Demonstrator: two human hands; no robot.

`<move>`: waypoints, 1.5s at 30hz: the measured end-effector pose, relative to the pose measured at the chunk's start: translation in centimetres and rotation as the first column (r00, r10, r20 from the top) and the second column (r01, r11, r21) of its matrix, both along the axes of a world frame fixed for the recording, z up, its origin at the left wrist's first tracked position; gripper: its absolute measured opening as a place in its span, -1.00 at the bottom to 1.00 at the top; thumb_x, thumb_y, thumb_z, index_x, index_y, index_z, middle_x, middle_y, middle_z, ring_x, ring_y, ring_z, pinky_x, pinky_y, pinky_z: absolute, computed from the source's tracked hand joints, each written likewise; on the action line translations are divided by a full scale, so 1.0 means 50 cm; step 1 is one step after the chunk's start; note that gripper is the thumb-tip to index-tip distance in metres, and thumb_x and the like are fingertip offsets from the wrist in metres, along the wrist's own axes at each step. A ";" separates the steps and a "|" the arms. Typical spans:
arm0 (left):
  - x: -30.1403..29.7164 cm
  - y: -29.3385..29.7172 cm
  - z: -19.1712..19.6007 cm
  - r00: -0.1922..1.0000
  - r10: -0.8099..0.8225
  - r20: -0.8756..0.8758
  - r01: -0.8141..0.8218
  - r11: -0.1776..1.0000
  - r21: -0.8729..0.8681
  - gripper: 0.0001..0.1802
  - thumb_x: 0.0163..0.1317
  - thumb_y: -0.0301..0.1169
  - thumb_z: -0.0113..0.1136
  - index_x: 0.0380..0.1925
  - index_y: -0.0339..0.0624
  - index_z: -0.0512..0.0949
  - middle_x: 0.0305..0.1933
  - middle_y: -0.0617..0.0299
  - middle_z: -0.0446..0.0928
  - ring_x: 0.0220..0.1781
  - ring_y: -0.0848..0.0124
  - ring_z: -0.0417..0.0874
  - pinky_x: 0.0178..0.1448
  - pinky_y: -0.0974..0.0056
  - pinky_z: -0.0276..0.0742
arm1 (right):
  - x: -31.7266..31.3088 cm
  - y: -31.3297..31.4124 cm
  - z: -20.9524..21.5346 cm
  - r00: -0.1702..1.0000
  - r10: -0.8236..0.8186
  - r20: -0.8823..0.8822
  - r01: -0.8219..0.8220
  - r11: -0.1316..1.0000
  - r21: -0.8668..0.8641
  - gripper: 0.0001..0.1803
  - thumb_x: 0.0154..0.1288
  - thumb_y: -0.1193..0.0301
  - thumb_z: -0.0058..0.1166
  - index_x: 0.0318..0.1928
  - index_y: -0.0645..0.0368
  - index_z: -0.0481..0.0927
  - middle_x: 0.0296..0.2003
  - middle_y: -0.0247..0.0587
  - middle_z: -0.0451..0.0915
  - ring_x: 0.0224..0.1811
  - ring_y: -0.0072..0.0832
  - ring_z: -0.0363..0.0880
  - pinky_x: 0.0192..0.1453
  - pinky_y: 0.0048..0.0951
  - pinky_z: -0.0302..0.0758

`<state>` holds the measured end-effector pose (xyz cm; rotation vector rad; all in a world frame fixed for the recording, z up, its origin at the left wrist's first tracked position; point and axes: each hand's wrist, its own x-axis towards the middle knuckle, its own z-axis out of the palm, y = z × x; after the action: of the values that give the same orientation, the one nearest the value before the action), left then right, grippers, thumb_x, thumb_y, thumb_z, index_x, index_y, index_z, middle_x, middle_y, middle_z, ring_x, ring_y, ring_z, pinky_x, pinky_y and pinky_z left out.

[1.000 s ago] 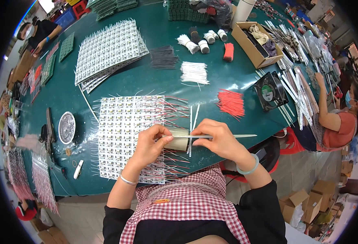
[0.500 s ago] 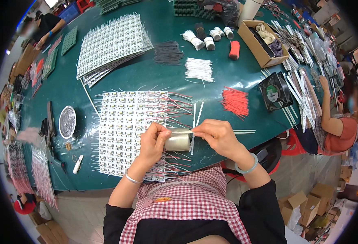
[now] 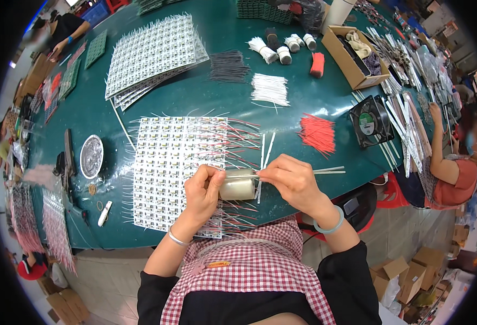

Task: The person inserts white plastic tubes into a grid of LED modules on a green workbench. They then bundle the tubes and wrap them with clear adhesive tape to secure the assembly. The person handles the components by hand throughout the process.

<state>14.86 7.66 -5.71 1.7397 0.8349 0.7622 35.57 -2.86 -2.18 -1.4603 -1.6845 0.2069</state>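
My left hand (image 3: 202,187) is closed round the left end of a roll of clear tape (image 3: 238,189), held above the right part of a white panel of small circuit boards (image 3: 160,173). At the roll's right edge my right hand (image 3: 288,177) pinches with thumb and forefinger; what lies between the fingertips is too small to make out, perhaps the tape's end. Red and white wires (image 3: 244,141) stick out from the panel's right side. Narrow white strips (image 3: 268,149) lie just beyond my right fingers, and more thin strips (image 3: 330,170) show to its right.
Stacked board panels (image 3: 152,54) lie at the far left. Beyond my hands are black wires (image 3: 228,66), white wires (image 3: 270,89) and red wires (image 3: 317,133). A fan (image 3: 368,122) and a cardboard box (image 3: 368,81) stand right. A metal bowl (image 3: 91,157) sits left. A co-worker (image 3: 455,173) sits at right.
Both hands stay at the tape roll with nearly the same grip. The view has shifted slightly, so the table things appear a little displaced.
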 end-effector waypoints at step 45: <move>-0.050 -0.091 -0.009 0.988 0.124 -0.087 -0.095 0.955 0.279 -0.72 0.43 -0.33 0.03 -0.46 -0.25 0.49 -0.64 0.25 0.47 -0.64 0.51 0.45 -0.54 0.29 0.29 | -0.129 -0.025 -0.046 0.816 -0.313 -0.487 0.098 0.904 -0.416 -0.68 -0.03 0.42 0.44 -0.31 0.31 0.59 -0.42 -0.33 0.51 -0.50 -0.64 0.30 -0.42 -0.57 0.29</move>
<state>12.36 3.10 -6.19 2.0062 0.9378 0.9023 29.12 -4.12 -4.45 -1.6505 -1.0378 0.7846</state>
